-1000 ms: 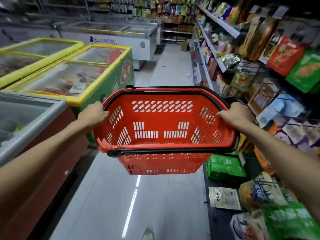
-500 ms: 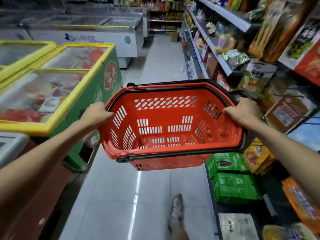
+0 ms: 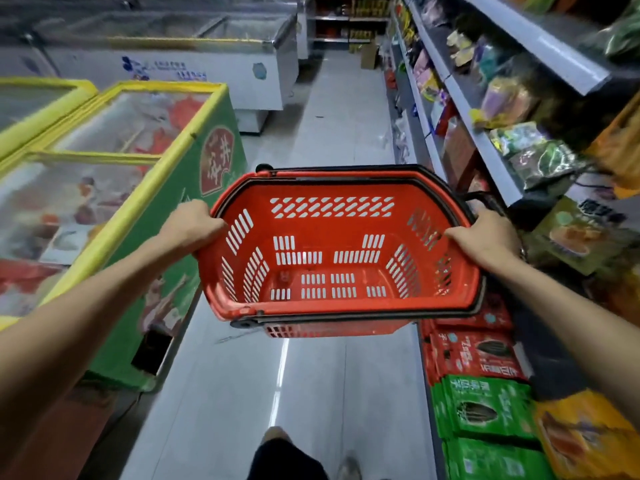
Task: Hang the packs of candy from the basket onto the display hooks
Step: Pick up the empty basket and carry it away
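Basket point(image 3: 346, 223), red slotted plastic, carried level in mid-air over the aisle, between freezer and shelving, perforated floor and walls in plain sight. Black handles point(image 3: 346, 317) folded down along the rim. Left hand point(image 3: 194, 221) clamped on the left short end, fingers curled over the rim. Right hand point(image 3: 485, 237) gripping the right short end the same way.

Underfoot, pale grey glossy floor point(image 3: 311, 393) with a streak of reflected light down the middle. To the left, a green chest freezer point(image 3: 180, 188) with yellow trim and glass lids, goods under the glass smeared by blur. Beyond it, a white freezer point(image 3: 214, 67) across the aisle end. To the right, white-edged shelving point(image 3: 460, 109) running into the distance, stacked with bags. On the lowest tier, just below the basket, red packs point(image 3: 478, 355), then green packs point(image 3: 485, 407), then an orange pack point(image 3: 581, 441).

Both forearms cut off by the frame edges. One shoe point(image 3: 349, 469) and a dark trouser leg point(image 3: 287, 459) clipped at the bottom. Upper right blurred: possibly a wire hook beside the hanging bags, too soft to confirm. Labels unreadable.
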Motion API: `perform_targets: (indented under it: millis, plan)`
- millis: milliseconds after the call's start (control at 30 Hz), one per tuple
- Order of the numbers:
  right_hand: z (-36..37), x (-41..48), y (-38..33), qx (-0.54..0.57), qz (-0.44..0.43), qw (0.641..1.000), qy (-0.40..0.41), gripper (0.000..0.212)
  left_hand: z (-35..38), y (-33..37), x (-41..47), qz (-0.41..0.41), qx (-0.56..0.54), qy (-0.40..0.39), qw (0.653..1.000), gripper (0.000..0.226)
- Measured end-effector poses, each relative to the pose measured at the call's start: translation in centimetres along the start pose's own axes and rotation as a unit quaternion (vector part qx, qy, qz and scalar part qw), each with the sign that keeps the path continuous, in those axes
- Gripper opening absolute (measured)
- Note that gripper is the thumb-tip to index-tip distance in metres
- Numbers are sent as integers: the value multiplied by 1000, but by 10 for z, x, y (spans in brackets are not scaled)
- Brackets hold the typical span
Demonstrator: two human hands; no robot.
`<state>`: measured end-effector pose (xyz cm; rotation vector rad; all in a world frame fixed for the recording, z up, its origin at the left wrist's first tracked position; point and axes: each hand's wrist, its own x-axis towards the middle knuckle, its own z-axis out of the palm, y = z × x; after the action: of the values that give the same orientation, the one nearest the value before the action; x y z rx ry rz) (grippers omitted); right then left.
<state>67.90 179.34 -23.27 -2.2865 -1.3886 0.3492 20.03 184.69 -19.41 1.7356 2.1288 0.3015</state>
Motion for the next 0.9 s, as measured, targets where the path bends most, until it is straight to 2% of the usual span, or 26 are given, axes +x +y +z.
perform_targets:
  millis: [167,433,567,633,900]
  plan:
    - [38,98,-57,0,-1,1000,-15,32,-2,4,109,-16,-7,10,1000,27]
    - [107,268,-164,-8,2,1000,-17,39,-16,4,325,15,-17,0,1000,35]
    - [127,342,-219,-7,14,1000,-15,52,-33,9,436,34,-27,-2,999,49]
    - [137,378,-238,-9,13,1000,-8,52,-40,14,485,45,-21,8,999,51]
    - [185,529,-295,-25,30,999,3,52,-39,64,644,31,-38,43,998,33]
